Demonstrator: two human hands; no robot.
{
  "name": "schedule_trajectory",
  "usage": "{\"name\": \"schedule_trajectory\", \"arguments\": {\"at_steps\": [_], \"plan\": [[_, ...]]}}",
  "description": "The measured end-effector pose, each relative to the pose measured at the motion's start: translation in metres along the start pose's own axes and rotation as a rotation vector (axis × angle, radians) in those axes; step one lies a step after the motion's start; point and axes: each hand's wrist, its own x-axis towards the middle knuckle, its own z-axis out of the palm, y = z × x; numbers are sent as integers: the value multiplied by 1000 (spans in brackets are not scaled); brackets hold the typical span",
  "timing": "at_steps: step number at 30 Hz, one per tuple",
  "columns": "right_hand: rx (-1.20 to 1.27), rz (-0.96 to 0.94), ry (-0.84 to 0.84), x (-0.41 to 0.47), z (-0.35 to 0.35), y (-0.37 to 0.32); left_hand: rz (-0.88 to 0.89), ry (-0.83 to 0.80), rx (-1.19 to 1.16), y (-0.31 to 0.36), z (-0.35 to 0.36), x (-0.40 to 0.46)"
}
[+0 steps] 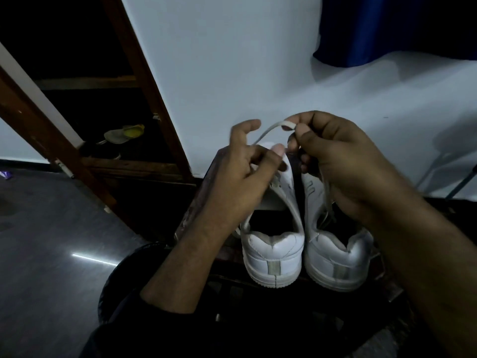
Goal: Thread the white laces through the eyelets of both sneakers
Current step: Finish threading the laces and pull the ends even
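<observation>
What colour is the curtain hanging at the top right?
The curtain is deep blue, seen in the head view.

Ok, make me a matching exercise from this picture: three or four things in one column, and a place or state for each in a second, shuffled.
Column one:
1. flat white lace
2. left white leather sneaker
3. yellow and grey shoe
4. blue curtain

Column two:
A. on the dark wooden shelf
B. pinched by the right hand
C. hanging top right
D. gripped by the left hand

Pairs: 1-B, 2-D, 3-A, 4-C
</observation>
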Motion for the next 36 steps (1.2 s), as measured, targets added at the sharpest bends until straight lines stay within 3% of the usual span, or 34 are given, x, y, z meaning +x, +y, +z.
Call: {"name": "schedule_trajectory", "arguments": {"at_steps": [4,8,13,16,18,21,26,30,33,36], "plan": [[308,-12,40,-2,10,-2,-35,-263,-72,8,17,-8],[374,-52,65,-2,13,-3,-71,-292,-201,11,17,-6],[104,-99,139,-3,11,-4,-53,-268,-323,15,12,-9],[36,-74,237,-2,3,-6,-58,-99,-317,11,3,-3],[-164,-115,264,-1,-5,-5,-57,-21,-307,7,-5,1],[-305,-134,241,-1,-6,0,-27,-54,-229,5,-8,0],[46,-85,235,-3,12,-3,136,-226,66,8,13,-9],[309,-59,215,-4,17,-6,97,-249,-30,4,16,-8],[356,-46,212,-4,16,-5,37,-277,-161,6,13,-7],[255,-86,231,-3,14,-6,56,-241,-117,8,9,-6]]}}
